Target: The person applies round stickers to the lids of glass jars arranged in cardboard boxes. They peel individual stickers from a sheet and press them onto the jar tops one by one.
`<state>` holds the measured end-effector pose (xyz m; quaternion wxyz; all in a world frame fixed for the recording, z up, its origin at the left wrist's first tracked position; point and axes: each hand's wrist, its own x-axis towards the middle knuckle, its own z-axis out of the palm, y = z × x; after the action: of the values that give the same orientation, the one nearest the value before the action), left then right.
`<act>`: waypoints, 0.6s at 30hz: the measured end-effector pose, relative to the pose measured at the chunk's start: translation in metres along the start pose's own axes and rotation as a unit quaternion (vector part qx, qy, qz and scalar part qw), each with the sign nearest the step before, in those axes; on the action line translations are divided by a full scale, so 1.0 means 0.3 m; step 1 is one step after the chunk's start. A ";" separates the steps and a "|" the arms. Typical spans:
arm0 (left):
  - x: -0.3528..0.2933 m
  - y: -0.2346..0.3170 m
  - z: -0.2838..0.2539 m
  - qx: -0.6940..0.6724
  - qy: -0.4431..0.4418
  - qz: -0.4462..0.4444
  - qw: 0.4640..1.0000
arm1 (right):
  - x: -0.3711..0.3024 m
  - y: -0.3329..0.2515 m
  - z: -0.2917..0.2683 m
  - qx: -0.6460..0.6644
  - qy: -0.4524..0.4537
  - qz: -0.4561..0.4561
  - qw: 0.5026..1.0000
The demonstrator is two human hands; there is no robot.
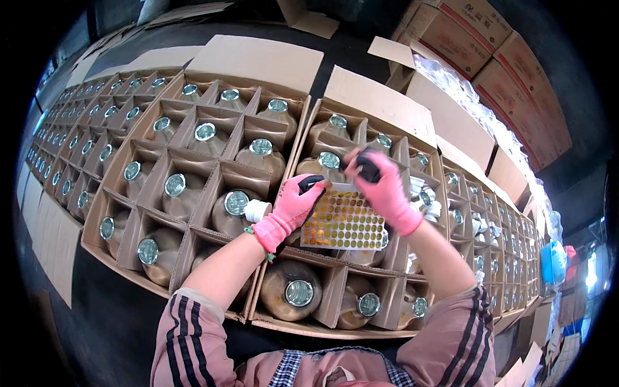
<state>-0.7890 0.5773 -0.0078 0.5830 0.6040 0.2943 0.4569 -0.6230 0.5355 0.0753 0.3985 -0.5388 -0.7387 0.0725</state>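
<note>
Over rows of open cardboard cartons (213, 161) of capped bottles (236, 203), left hand (293, 206) pinches a gold sticker sheet (342, 222); right hand (383, 184) grips a dark object (367, 169) closed. Stacked boxes (503, 58) stand behind.

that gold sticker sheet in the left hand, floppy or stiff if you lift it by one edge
Probably floppy: the sticker sheet looks thin and flat, resting across the bottles' tops. Likely very light, since the left hand steadies it at one edge only. Its glossy face may slide against the pink gloves.

I note a flat sheet of round gold stickers (342, 222) lying tilted across the carton's bottle tops.
</note>
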 end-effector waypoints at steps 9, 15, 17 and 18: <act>0.004 0.013 0.001 0.003 -0.016 -0.041 0.999 | 0.343 0.410 0.054 -0.307 -0.108 0.065 0.943; 0.008 0.003 -0.002 -0.003 -0.019 -0.057 0.998 | 0.427 0.450 0.180 -0.452 -0.326 0.064 0.828; 0.003 0.011 -0.002 -0.010 -0.017 -0.061 0.998 | 0.445 0.461 0.207 -0.460 -0.347 0.043 0.816; 0.003 0.014 -0.001 -0.014 -0.016 -0.062 0.998 | 0.449 0.464 0.210 -0.477 -0.358 0.025 0.802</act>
<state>-0.7897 0.5776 -0.0036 0.6228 0.5839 0.3154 0.4143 -0.5759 0.7278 0.0269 -0.2038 -0.6144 -0.7567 -0.0912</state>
